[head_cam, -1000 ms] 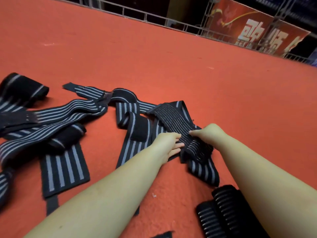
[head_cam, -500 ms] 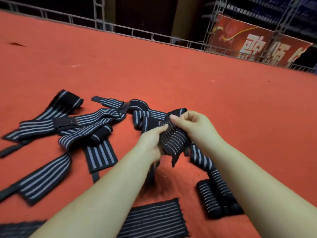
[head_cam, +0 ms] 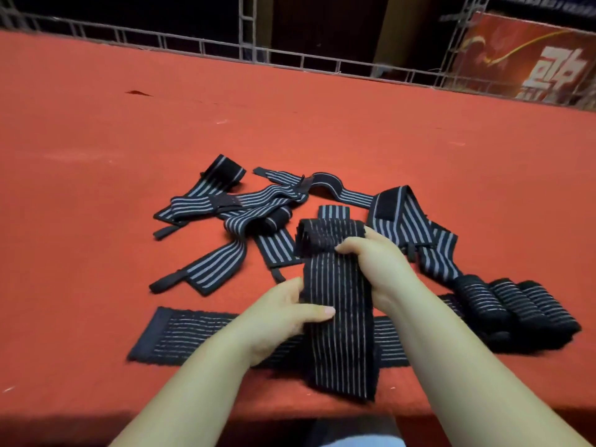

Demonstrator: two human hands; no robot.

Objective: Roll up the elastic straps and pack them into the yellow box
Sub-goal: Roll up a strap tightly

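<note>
Held strap point(head_cam: 338, 321): black with thin pale lines, long axis running near to far, near end draped close to the near edge of the red table point(head_cam: 322, 124), far end curled into a short roll lying crosswise, left to right; raised above another flat strap point(head_cam: 180, 333) stretched left to right beneath it. Right hand point(head_cam: 377, 266): fingers curled round the rolled far end, thumb over the top of it; gripping firmly. Left hand point(head_cam: 283, 314): thumb laid across the strap's left edge, pinching it, remaining fingers hidden under the cloth. Loose pile of striped straps point(head_cam: 245, 214) just beyond and to the left, tangled, pointing several ways; one wider strap point(head_cam: 409, 221) folded at far right of the hands. Three finished rolls point(head_cam: 512, 304) side by side at the right, axes slanting from far left to near right, touching each other. Broad bare red surface at far and far left; less room at right beside the rolls; table edge just near the forearms. Metal railing point(head_cam: 290, 59) along the far edge; red banner point(head_cam: 532, 59) at far right.
</note>
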